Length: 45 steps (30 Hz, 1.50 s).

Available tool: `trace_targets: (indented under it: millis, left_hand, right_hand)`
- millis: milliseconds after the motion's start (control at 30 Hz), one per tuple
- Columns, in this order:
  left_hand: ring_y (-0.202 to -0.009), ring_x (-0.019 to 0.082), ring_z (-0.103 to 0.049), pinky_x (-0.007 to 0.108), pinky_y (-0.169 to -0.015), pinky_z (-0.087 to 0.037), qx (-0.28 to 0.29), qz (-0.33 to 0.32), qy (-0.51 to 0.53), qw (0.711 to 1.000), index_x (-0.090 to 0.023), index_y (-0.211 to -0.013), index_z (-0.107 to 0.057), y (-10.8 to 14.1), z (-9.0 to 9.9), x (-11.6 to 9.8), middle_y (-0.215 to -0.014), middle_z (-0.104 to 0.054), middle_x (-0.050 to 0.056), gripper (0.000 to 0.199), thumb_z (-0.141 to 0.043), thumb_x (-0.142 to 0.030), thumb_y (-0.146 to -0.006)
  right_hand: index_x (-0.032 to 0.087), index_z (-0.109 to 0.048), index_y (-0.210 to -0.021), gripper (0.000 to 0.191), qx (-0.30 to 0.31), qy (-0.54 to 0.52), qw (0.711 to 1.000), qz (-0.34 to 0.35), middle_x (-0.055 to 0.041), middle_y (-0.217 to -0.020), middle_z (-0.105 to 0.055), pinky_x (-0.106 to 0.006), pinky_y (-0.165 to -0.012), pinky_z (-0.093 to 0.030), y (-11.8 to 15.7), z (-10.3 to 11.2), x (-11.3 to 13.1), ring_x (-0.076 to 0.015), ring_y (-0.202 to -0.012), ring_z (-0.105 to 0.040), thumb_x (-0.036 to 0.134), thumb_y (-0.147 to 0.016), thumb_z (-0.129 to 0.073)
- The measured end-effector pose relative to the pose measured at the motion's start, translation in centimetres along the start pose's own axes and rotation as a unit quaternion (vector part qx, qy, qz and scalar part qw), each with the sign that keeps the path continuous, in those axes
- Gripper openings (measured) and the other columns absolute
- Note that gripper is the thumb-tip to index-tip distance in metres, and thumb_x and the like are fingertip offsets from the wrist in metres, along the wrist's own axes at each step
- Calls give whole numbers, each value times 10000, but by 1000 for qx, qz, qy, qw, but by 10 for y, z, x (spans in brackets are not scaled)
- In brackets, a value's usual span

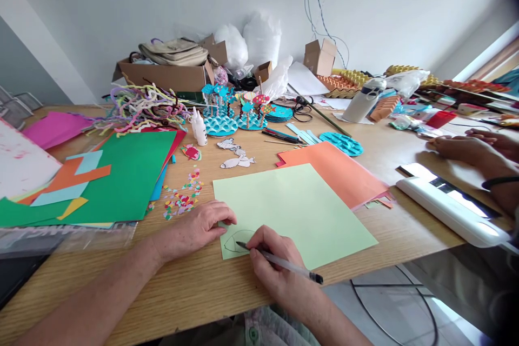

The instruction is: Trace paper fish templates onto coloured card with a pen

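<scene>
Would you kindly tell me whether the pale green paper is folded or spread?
Spread: the pale green paper lies flat, with no fold line visible.

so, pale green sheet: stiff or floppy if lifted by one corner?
Probably floppy: the pale green sheet looks thin and broad, so it would likely sag. Likely light too, given how thin its edges look. It overlaps the orange paper, which might shift if dragged.
</scene>
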State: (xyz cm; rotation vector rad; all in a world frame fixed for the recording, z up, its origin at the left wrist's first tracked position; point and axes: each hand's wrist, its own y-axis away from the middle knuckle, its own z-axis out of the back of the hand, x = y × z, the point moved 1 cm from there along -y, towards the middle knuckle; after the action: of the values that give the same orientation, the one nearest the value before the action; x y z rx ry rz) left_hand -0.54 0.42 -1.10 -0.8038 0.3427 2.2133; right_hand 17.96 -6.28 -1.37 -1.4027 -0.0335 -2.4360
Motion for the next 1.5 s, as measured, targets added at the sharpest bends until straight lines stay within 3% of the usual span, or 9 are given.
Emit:
trace_targets:
  millis: [433, 900, 1200, 1500]
  left_hand:
    - [-914, 152, -525, 261, -811, -399, 2, 4, -3, 1000, -208, -924, -567, 0, 2, -6, -939, -586, 3, 218, -466, -61, -799]
    - [-906, 156, -534, 263, -808, -403, 2, -1, -2, 1000, -203, -931, -570, -1, 1, -3, -938, -591, 8, 198, -484, -77, -804]
    - [-904, 148, -533, 250, -807, -398, 3, -8, -1, 1000, -198, -931, -567, -1, 1, -1, -939, -587, 4, 204, -493, -56, -803]
    - [-904, 142, -528, 245, -807, -394, 4, -1, -2, 1000, -209, -938, -565, -1, 1, -2, -942, -578, -8, 219, -501, -52, -798]
  right_hand:
    - [198, -496, -733, 121, 10, 13, 1000, -4, 58, -557, -486, -181, -488, -331, -5, -5, 0, -82, -484, -421, 102, -755, -426]
    - [203, -440, -682, 131, 0, 30, 999, 13, 74, -506, -392, -189, -468, -280, -3, -2, -2, -82, -452, -368, 79, -676, -398]
    - [196, -454, -674, 128, 25, 22, 999, 5, 66, -520, -401, -186, -466, -278, 0, 3, 5, -85, -469, -381, 81, -680, -397]
    - [196, -450, -715, 96, 7, -14, 1000, -8, 82, -499, -367, -185, -456, -272, -1, -1, -2, -77, -447, -345, 109, -737, -413]
